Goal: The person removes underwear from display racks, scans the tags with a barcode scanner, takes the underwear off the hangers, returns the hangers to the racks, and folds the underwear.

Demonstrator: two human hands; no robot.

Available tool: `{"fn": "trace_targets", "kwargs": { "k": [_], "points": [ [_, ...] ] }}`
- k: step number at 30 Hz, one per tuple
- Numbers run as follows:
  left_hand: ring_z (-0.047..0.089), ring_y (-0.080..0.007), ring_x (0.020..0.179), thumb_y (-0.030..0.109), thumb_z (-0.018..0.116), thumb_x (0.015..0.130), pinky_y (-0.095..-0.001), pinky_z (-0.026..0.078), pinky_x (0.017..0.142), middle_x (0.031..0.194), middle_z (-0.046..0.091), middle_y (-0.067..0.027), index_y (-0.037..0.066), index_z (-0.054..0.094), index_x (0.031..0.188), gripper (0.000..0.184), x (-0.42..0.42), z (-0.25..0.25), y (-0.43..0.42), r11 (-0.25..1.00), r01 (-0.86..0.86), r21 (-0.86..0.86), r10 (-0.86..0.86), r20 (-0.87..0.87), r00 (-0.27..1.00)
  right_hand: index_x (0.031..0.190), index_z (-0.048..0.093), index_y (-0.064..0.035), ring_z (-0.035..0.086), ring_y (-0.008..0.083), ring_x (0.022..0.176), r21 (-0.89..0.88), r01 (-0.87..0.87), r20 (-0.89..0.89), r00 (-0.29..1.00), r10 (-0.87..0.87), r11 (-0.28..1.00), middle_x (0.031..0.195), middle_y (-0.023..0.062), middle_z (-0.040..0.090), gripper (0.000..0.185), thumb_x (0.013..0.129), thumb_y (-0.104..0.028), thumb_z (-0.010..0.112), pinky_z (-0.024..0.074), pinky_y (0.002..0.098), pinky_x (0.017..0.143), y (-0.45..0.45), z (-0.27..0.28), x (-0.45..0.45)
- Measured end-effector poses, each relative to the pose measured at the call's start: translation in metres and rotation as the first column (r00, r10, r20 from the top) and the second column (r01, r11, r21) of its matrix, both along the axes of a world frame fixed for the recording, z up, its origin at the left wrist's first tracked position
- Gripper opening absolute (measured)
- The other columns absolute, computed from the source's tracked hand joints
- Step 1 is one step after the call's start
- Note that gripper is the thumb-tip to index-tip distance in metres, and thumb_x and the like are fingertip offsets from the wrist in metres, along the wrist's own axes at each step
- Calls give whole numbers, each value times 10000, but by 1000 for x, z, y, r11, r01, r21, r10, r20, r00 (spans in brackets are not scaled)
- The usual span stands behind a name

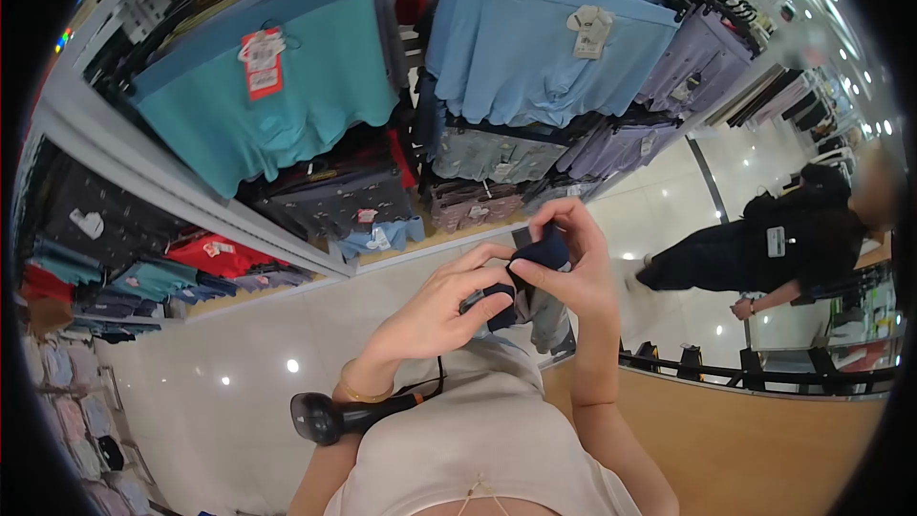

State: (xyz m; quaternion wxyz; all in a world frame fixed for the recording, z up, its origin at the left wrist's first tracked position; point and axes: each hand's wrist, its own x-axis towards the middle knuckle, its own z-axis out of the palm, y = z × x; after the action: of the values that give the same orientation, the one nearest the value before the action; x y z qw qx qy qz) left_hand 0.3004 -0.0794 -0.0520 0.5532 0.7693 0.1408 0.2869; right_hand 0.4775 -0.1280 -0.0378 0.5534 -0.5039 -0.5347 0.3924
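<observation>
Several rows of small pale pink, blue and white cloth pieces [72, 411] hang at the far left, below a bright red garment with a white tag [220, 253]. Next come teal stretch-fabric shorts with a red-and-white tag [296, 96], on the upper rack. Below, a black handheld scanner with an orange band [330, 418] rests between the left forearm and the torso; if that arm lifted, it could slide off and drop.

The left hand [444, 301] curls its fingers and thumb around the lower end of a folded dark navy cloth bundle [544, 250], held in front of the waist. Light-blue shorts with a pale tag [554, 48] hang beyond. The right hand [578, 263] pinches the bundle's upper end between thumb and fingers. Should either grip loosen, the folds would probably spring open, as soft cloth seldom keeps its shape.

Farther right are a light-brown wooden counter [716, 440] and a co-worker in dark clothes [807, 229], whose head is blurred.

Fingers cover much of the bundle, so its full shape is hidden. Whether the greyish cloth [547, 320] beneath belongs to it I cannot tell, and the tags' print is unreadable.
</observation>
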Motion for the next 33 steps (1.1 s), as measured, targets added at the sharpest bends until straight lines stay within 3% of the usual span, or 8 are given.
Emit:
{"fn": "trace_targets", "kwargs": {
  "k": [4, 10, 13, 17, 23, 26, 30, 33],
  "points": [
    [497, -302, 790, 80, 537, 814, -338, 406, 676, 970, 492, -134, -16, 519, 830, 99, 24, -2, 27, 990, 138, -37, -137, 23, 990, 1029, 459, -54, 472, 82, 820, 0, 187, -90, 978, -186, 982, 892, 8, 484, 489, 635, 3, 744, 398, 206, 723, 16, -3, 20],
    [481, -280, 690, 77, 539, 813, -338, 384, 597, 818, 486, -114, -20, 513, 822, 100, 57, -8, 52, 989, 137, -53, -135, 40, 990, 1028, 464, -58, 476, 81, 845, 2, 107, -149, 983, -105, 994, 930, 17, 490, 474, 646, -1, 739, 408, 212, 719, 37, -10, 45],
    [480, -278, 667, 70, 543, 809, -338, 377, 574, 780, 484, -111, -18, 513, 825, 95, 59, -6, 64, 986, 135, -100, -133, 27, 991, 1013, 472, -60, 487, 74, 838, -186, -11, -486, 870, -82, 982, 939, 18, 506, 437, 661, 11, 722, 415, 210, 699, 46, -3, 57],
    [484, -276, 683, 66, 552, 801, -331, 381, 565, 808, 490, -111, -11, 515, 818, 87, 50, -12, 76, 986, 127, -106, -134, -57, 989, 959, 496, -56, 518, 61, 773, -190, 4, -231, 972, -49, 982, 887, 11, 548, 353, 680, 26, 697, 420, 200, 657, 62, 4, 68],
    [491, -272, 729, 94, 567, 800, -309, 393, 615, 882, 493, -105, 4, 527, 801, 99, 60, -16, 78, 999, 4, -40, 1, 131, 991, 893, 528, -41, 548, 60, 704, -172, -32, 192, 979, 65, 985, 810, 5, 587, 283, 678, 16, 703, 429, 196, 617, 92, 23, 67],
    [501, -267, 726, 118, 565, 806, -303, 394, 632, 867, 495, -102, 9, 539, 802, 112, 71, -20, 89, 994, -58, -91, 68, 106, 992, 916, 512, -19, 558, 80, 739, -155, 3, 165, 986, 23, 988, 837, 29, 572, 295, 690, 15, 698, 447, 195, 636, 106, 27, 66],
    [511, -244, 711, 137, 560, 813, -297, 399, 633, 878, 511, -94, 10, 548, 793, 129, 87, -26, 110, 976, -18, -217, 54, 159, 986, 963, 501, -24, 544, 70, 749, -274, -60, -167, 986, 14, 960, 862, 28, 573, 224, 781, -37, 630, 434, 194, 642, 121, 27, 83],
    [512, -230, 692, 136, 560, 813, -295, 403, 629, 864, 526, -84, 9, 552, 788, 130, 101, -25, 119, 969, -14, -247, 70, 221, 973, 950, 512, -18, 539, 60, 715, -275, 16, -104, 994, -46, 961, 841, 25, 577, 208, 779, -24, 629, 423, 186, 606, 126, 24, 96]
  ]
}}
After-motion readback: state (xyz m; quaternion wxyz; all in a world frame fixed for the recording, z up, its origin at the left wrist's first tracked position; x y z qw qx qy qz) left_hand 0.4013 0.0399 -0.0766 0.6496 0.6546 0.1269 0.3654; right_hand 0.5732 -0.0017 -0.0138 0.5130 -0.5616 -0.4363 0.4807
